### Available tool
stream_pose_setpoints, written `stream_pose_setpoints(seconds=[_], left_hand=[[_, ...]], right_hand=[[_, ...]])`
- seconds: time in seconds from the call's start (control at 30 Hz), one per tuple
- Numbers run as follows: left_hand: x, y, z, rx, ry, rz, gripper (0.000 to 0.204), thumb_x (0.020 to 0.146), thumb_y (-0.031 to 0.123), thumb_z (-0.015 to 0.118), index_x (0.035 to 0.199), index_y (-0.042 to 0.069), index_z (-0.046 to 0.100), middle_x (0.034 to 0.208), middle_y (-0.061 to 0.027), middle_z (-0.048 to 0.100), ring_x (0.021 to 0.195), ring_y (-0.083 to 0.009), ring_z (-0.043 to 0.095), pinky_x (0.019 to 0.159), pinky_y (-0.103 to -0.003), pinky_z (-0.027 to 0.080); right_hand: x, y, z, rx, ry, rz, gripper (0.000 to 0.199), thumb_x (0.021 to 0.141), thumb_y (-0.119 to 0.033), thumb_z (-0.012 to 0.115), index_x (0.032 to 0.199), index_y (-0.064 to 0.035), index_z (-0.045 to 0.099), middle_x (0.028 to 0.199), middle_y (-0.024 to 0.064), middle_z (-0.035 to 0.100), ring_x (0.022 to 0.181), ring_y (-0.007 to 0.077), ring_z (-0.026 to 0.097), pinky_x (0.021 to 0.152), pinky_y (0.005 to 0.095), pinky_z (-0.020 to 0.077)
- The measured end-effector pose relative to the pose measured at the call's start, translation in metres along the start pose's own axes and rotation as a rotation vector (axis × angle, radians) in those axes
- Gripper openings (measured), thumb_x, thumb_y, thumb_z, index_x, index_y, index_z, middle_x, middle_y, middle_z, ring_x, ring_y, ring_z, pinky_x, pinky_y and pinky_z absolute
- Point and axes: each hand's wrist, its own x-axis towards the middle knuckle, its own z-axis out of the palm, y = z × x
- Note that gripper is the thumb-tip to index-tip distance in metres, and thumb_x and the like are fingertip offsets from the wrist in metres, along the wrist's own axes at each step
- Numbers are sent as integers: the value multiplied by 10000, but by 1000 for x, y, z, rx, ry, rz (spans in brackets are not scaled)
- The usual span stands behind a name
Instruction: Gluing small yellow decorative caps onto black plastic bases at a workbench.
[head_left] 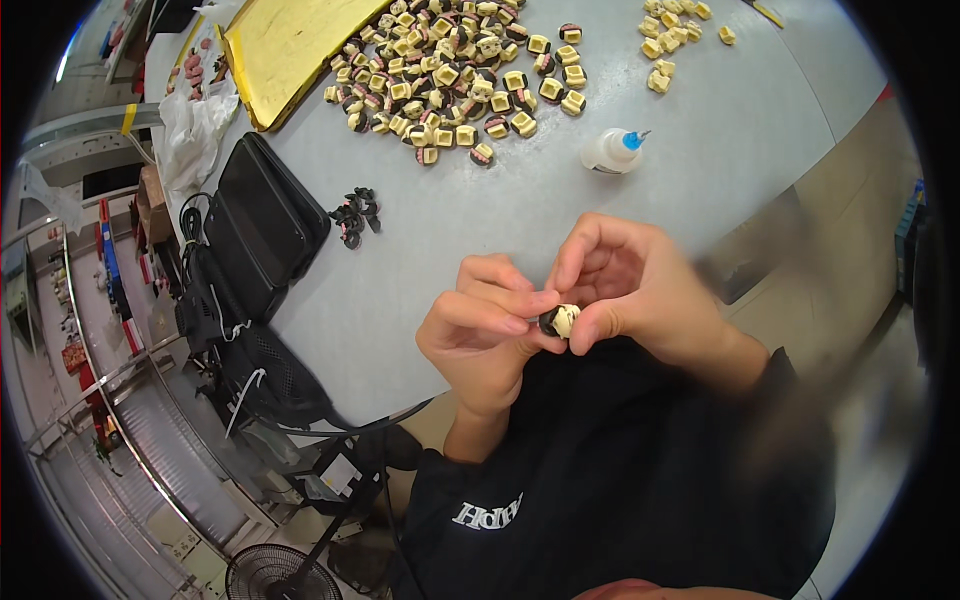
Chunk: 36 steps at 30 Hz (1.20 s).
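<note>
A small black-and-cream piece [564, 321] is pinched in the grip of the left hand [487, 328] and the right hand [643, 292], its edges partly hidden.

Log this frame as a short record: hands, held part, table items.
left_hand: left hand pinches the piece between thumb and fingertips
right_hand: right hand, thumb at the piece
held: black-and-cream piece
pile: many cream, black and pink parts, beyond the hands
second_group: cream parts, right of the pile
bottle: white bottle, blue cap, between hands and cream parts
small_parts: black parts, beside the black case
surface: grey table
</note>
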Motion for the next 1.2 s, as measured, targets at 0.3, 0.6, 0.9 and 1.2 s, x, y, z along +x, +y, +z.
stream_pose_setpoints(seconds=[0.3,0.6,0.9,1.2], left_hand=[[3,36,-4,968,-228,408,243,642,65,725,826,115,573,888,-13,679,875,-205,581,769,-330,389],[0,46,-7,1086,-321,513,183,696,92,680,850,129,588,927,16,674,993,-186,551,865,-314,324],[-1,44,-5,1091,-320,543,176,713,109,679,863,137,592,955,16,669,1035,-194,520,854,-307,325],[-6,36,-9,1087,-28,557,117,746,220,687,831,192,611,930,50,641,986,-213,473,787,-304,375]], right_hand=[[-4,-9,-2,-137,-51,152,314,695,-17,720,971,16,574,900,71,607,851,127,588,795,251,476],[-8,-5,3,-107,-83,88,405,618,8,761,971,45,567,932,88,597,887,145,569,777,271,474],[-11,-1,2,-114,-85,-35,376,603,20,767,924,75,580,930,127,587,866,190,572,758,308,467],[-5,5,-1,-299,-79,-386,325,675,-183,753,860,46,614,831,113,572,769,201,585,693,290,472]])
